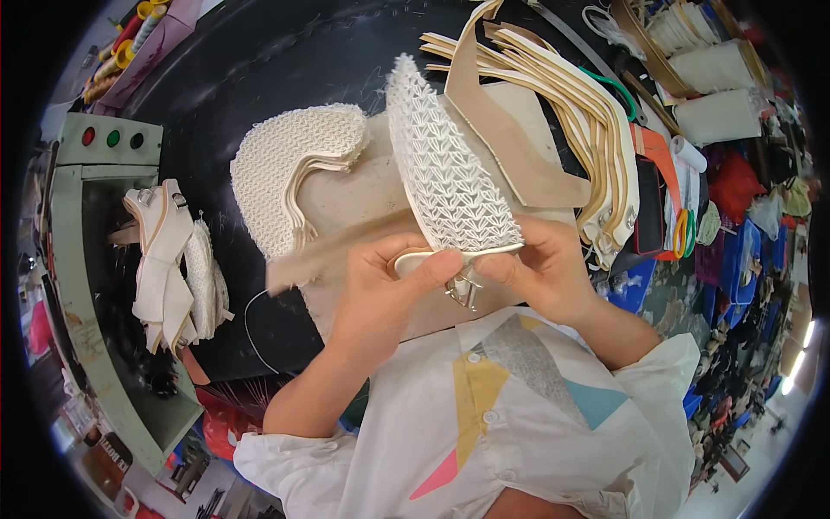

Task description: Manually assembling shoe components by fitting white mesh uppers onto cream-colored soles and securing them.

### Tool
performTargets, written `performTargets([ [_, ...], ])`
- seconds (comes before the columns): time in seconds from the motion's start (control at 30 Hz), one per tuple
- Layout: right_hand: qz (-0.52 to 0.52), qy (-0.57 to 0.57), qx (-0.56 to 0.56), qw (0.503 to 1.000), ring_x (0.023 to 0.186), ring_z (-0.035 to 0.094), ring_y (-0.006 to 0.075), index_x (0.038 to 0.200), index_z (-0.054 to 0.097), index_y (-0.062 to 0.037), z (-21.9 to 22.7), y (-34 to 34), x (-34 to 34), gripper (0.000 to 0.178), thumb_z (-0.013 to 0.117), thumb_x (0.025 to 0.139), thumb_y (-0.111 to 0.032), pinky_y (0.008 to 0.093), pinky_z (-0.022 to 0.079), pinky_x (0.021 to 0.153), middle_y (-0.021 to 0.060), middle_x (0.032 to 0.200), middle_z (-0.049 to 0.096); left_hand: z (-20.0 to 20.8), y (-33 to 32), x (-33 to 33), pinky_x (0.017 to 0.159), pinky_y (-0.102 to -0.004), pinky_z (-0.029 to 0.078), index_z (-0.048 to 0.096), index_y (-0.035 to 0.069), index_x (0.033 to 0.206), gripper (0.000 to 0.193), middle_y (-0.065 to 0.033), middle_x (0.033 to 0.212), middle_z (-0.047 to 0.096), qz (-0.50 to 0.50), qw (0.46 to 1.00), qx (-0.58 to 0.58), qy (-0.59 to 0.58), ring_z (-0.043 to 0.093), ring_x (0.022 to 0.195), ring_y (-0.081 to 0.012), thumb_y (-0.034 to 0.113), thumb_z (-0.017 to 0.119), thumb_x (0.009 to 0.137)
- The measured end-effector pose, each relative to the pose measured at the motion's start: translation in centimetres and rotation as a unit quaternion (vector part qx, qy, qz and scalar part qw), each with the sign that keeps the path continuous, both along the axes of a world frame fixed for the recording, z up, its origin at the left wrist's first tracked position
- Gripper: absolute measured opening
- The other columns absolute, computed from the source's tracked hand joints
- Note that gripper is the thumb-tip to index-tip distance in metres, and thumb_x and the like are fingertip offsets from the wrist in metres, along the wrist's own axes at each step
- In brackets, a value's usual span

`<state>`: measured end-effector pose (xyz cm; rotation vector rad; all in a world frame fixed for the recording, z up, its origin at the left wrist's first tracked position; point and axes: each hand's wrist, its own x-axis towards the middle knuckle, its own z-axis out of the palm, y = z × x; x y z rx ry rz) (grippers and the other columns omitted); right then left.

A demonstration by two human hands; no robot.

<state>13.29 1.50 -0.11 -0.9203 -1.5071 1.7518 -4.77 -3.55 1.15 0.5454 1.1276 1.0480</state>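
Observation:
Between my two hands is a cream woven shoe-upper piece, its pointed end standing up and away from me. My left hand pinches the near edge, where a smooth cream strap runs along it. My right hand grips the other end of that edge, thumb on top. A small metal buckle hangs below the thumbs. From the left hand a tan strip sticks out to the left, partly blurred. Just behind the hands lies a stack of curved woven pieces on a grey board.
A bundle of cream straps with buckles lies at the right, beside a tan curved piece. Finished-looking strapped pieces rest on a grey metal box at the left. Thread spools and white rolls stand farther off.

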Motion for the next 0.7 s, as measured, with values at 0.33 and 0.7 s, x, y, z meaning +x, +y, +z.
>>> performTargets([
  [0.33,0.012,-0.028,0.018,0.999,0.073,0.059,0.0141,0.090,0.066,-0.0007,1.2,0.9,0.6,0.016,0.069,0.077,-0.010,0.0277,0.044,0.067,0.0093,0.080,0.064,1.1,0.1,-0.1,0.058,-0.0217,0.042,0.064,-0.004,0.084,0.009,-0.0061,0.073,0.065,-0.002,0.995,0.095,0.036,0.058,0.065,-0.0084,0.004,0.066,0.078],
  [0.7,-0.058,-0.133,0.629,0.764,0.068,0.058,0.0236,0.087,0.065,-0.0082,5.5,12.0,-1.0,0.027,0.065,0.061,-0.001,0.0339,0.043,0.063,0.0066,0.069,0.057,1.1,4.2,-0.2,0.096,-0.0337,0.040,0.048,-0.005,0.120,0.046,-0.0185,0.120,0.053,0.202,0.908,0.291,0.225,0.053,0.111,-0.0261,-0.002,0.064,0.078],
])
